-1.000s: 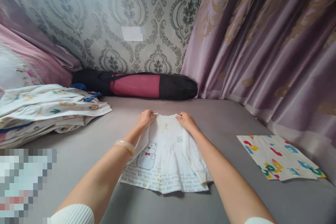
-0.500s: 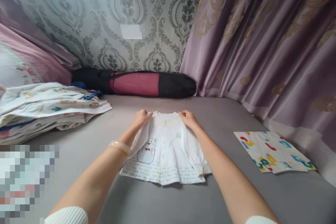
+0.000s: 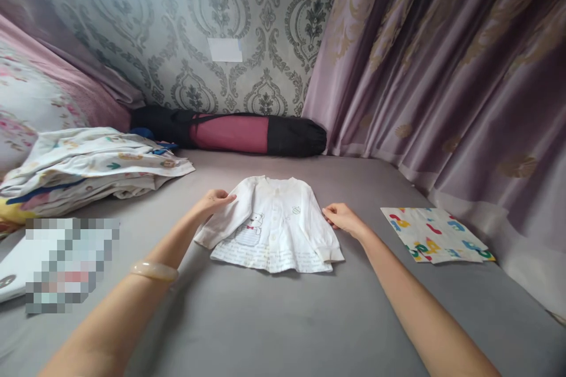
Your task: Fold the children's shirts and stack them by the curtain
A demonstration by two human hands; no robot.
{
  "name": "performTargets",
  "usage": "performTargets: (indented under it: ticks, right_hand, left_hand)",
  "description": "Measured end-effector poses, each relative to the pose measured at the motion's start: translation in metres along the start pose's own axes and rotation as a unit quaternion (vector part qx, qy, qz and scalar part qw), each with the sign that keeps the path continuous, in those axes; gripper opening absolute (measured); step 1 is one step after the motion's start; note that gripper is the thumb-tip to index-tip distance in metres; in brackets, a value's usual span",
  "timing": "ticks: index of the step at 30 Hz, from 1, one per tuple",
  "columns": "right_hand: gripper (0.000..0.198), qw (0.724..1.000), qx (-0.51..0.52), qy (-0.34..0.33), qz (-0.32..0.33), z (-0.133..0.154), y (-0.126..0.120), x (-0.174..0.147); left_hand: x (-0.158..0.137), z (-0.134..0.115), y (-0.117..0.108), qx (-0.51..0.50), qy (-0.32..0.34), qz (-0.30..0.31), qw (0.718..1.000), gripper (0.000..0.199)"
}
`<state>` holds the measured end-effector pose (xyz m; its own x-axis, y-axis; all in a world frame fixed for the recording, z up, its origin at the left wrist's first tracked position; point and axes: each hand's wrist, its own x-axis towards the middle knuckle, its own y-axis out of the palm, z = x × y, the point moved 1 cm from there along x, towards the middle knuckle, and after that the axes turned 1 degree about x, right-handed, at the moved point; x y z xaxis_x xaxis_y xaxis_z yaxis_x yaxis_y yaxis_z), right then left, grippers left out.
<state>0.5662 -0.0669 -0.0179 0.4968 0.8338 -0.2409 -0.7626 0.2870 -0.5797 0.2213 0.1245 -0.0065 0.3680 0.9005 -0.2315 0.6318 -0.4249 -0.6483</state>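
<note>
A small white long-sleeved baby shirt [image 3: 276, 224] lies spread flat, buttons up, with its neckline away from me. It has a bear drawing on the front and printed lettering along the hem. My left hand [image 3: 216, 199], a pale bangle [image 3: 154, 271] on its wrist, is closed at the outer edge of the left-side sleeve, near the upper arm. On the other side, my right hand [image 3: 342, 219] pinches at the outer edge of the right-side sleeve with curled fingers. Both sleeves slant down and outward beside the body of the shirt.
Everything lies on a grey sheet [image 3: 283, 318]. Patterned clothes [image 3: 110, 159] are piled at the left, with a partly blurred white item [image 3: 30, 259] nearer me. A folded colourful-print cloth [image 3: 435, 232] lies right. A black and red long bag [image 3: 230, 132] rests against the wall.
Both hands have left the shirt's shoulders and moved outward and down along the sleeves. The left-side sleeve now lies further out from the shirt's body. The view has shifted slightly.
</note>
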Motion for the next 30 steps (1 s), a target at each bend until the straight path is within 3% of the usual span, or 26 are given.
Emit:
performTargets:
  ticks: [11, 20, 23, 26, 30]
  right_hand:
    - [0.019, 0.978, -0.204, -0.034, -0.003, -0.028, -0.007, -0.042]
    - [0.009, 0.981, -0.185, -0.059, 0.018, -0.018, -0.009, -0.052]
    - [0.005, 0.984, -0.170, -0.042, -0.004, -0.017, -0.015, -0.049]
    - [0.004, 0.990, -0.132, -0.024, -0.042, -0.018, -0.026, -0.041]
    - [0.007, 0.990, -0.092, -0.045, -0.097, -0.021, -0.041, -0.029]
  left_hand:
    - [-0.046, 0.027, -0.027, -0.002, -0.021, 0.062, 0.998, 0.049]
    - [-0.055, 0.042, -0.041, 0.004, -0.020, 0.113, 0.993, 0.046]
    - [-0.056, 0.038, -0.042, -0.007, -0.030, 0.079, 0.996, 0.044]
    - [-0.051, 0.036, -0.044, -0.020, -0.030, 0.003, 0.999, 0.040]
    - [-0.042, 0.034, -0.049, -0.034, -0.018, -0.073, 0.997, 0.034]
